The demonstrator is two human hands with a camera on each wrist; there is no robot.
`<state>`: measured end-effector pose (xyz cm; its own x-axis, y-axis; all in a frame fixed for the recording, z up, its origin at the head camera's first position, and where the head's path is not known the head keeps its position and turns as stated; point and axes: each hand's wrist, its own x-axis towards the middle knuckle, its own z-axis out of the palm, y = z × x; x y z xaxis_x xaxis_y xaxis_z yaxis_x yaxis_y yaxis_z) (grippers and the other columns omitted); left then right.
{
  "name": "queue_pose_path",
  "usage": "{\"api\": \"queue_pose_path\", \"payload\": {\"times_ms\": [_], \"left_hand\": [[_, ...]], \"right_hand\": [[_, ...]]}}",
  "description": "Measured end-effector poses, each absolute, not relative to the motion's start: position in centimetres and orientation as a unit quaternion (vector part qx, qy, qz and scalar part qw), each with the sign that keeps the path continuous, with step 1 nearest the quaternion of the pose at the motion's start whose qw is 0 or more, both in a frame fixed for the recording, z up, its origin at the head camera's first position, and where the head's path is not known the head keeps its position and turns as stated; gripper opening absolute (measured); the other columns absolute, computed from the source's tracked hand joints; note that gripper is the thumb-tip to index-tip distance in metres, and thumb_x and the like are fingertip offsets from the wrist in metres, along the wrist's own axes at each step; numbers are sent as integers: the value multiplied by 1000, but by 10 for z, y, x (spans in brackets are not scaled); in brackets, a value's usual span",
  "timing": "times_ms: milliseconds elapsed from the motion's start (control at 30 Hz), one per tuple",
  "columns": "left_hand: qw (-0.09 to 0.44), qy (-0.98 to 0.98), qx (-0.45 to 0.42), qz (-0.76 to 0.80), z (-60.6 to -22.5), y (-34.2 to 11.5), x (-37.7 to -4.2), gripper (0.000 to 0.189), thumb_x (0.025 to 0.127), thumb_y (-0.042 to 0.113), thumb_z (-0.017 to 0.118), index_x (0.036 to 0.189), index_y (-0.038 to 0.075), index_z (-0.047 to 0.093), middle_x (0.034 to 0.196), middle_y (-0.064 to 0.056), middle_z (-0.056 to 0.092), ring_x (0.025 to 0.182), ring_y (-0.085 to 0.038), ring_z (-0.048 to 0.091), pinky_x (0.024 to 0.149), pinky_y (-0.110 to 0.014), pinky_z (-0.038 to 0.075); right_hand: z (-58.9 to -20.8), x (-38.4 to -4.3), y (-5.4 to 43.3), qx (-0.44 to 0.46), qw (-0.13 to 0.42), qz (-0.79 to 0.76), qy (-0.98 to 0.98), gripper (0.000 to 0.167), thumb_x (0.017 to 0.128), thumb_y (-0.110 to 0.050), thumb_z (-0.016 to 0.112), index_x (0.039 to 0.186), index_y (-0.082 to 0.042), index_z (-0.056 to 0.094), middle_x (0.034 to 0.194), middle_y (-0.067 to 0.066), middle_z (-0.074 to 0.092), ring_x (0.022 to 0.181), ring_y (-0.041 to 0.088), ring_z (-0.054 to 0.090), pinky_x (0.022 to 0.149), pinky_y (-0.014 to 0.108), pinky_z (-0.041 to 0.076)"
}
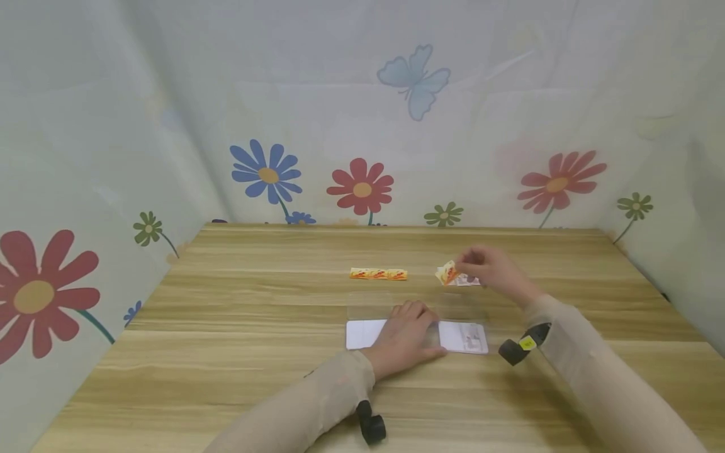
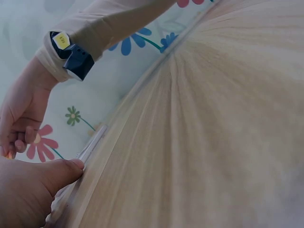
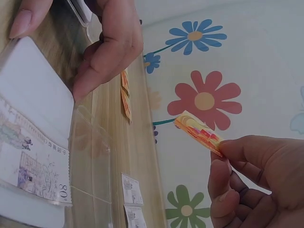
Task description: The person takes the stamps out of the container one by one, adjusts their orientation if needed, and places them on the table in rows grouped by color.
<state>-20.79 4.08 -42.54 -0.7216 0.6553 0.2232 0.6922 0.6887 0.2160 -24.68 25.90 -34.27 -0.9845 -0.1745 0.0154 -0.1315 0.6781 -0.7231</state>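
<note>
My right hand [image 1: 498, 270] pinches an orange-and-yellow postage stamp [image 3: 198, 134] between thumb and fingertip, held up above the table. Just below it in the head view lie pale printed stamps [image 1: 469, 281]. My left hand [image 1: 406, 336] rests palm down with spread fingers between two white rectangular pieces [image 1: 365, 333], covering the space between them. Its thumb touches the edge of the right white piece [image 3: 35, 71]. On that piece lies a pale stamp marked 80 [image 3: 35, 159]. A clear plastic flap [image 3: 90, 164] extends from the piece's far side.
Three orange stamps [image 1: 378, 274] lie in a row on the wooden table [image 1: 255, 277], beyond my left hand. Another clear flap [image 1: 368, 306] lies beyond the left white piece. A flower-printed cloth [image 1: 317, 113] hangs behind the table and along both sides.
</note>
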Motion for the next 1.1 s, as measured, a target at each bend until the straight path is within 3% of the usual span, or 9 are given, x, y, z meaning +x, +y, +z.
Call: {"api": "queue_pose_path", "payload": {"times_ms": [267, 900, 1100], "left_hand": [[59, -917, -367, -148, -427, 39, -209, 54, 81, 55, 67, 120, 18, 61, 114, 3, 55, 109, -14, 50, 98, -32, 40], [76, -913, -370, -154, -432, 41, -212, 52, 81, 55, 68, 116, 19, 63, 112, 4, 56, 108, -14, 51, 96, -31, 41], [80, -911, -372, -156, -431, 41, -212, 51, 81, 54, 69, 116, 18, 63, 112, 3, 56, 108, -15, 51, 96, -33, 41]], "right_hand": [[-351, -257, 252, -73, 18, -428, 901, 21, 92, -20, 62, 104, -3, 60, 90, 15, 64, 77, 27, 59, 57, 29, 49], [-369, -287, 236, -8, 29, -459, 888, 28, 94, -17, 59, 111, 5, 59, 106, 25, 66, 68, 14, 57, 57, 26, 48], [-376, -292, 231, 16, 12, -465, 885, 25, 93, -15, 60, 109, 4, 60, 100, 23, 67, 65, 14, 57, 53, 23, 45]]}}
